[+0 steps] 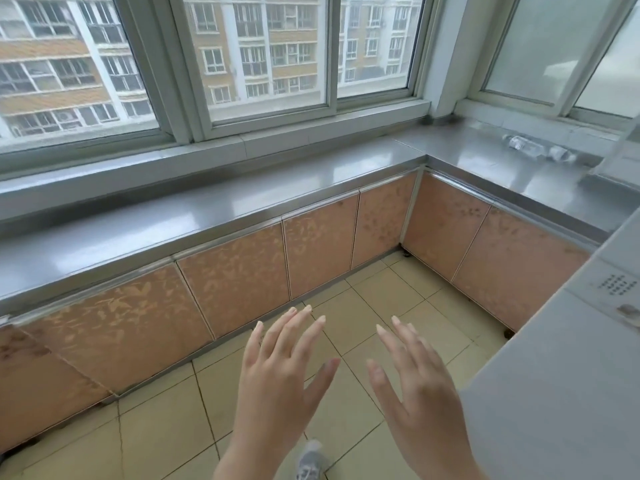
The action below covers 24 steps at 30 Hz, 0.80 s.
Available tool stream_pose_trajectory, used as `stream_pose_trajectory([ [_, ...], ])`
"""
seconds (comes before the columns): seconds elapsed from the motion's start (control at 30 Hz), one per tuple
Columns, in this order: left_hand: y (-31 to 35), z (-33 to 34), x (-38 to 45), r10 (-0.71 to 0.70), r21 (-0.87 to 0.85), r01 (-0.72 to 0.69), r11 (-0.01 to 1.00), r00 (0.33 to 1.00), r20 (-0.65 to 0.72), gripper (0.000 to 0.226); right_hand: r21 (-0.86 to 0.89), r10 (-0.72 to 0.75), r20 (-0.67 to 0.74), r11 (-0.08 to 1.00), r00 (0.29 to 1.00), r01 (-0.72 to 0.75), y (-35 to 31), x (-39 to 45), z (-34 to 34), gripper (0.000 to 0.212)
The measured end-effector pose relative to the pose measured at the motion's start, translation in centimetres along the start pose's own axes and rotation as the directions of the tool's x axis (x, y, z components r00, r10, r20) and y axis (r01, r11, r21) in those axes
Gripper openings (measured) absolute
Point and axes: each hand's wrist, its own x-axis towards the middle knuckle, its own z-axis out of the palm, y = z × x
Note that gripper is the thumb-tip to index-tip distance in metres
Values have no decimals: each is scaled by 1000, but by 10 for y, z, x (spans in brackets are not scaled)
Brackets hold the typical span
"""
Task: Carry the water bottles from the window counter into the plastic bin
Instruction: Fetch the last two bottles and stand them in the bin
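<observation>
Now the counter point(311, 199) is long and shiny, the bin is not in view, and both the left hand point(277, 386) and right hand point(412, 386) hang empty with fingers spread wide, so the clear bottles point(536, 149), lying far right, may roll away or slip when grasped.

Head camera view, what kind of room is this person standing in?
Probably an enclosed apartment balcony or kitchen annex, several floors up. An L-shaped metal counter runs under sliding windows that face apartment blocks, with cabinet doors below and a tiled floor. Clear water bottles lie on the counter at right.
</observation>
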Motion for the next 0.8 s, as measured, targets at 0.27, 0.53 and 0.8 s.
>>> stream_pose_trajectory([
  [0.27,-64,86,168,78,-46,-77,996,997,30,49,-77,75,-33,994,997,-77,40,164,39,57],
  [0.53,-68,177,307,159,-109,-150,983,985,73,50,-97,158,-94,981,983,-167,110,291,56,60],
  [0.8,-42,292,439,132,-86,-122,989,983,128,51,-77,184,-76,979,980,-189,227,431,71,55],
])
